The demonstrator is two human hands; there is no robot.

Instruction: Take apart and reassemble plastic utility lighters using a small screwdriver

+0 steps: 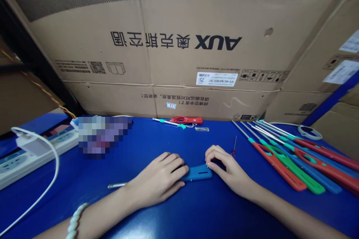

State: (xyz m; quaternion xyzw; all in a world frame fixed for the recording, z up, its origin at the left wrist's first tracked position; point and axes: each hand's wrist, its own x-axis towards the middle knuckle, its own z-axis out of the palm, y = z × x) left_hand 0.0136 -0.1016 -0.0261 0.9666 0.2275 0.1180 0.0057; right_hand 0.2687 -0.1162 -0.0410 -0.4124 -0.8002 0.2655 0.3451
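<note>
A blue long-reach lighter (199, 173) lies flat on the blue table, its metal tube showing at the left beyond my wrist. My left hand (164, 177) is closed over the middle of the lighter, and its palm and fingers hide that part. At the handle's right end my right hand (224, 162) has thumb and forefinger pinched together over the upper corner. A tiny pale bit shows at those fingertips, too small to name. Just behind the right hand stands a small screwdriver (235, 147) with a thin shaft and dark red handle.
Several red, green and blue lighters (291, 164) lie fanned out at the right. An opened red lighter shell (187, 120) with loose parts is at the back. White power strips (36, 157) and a cable run along the left. A large cardboard box (174, 59) walls off the back.
</note>
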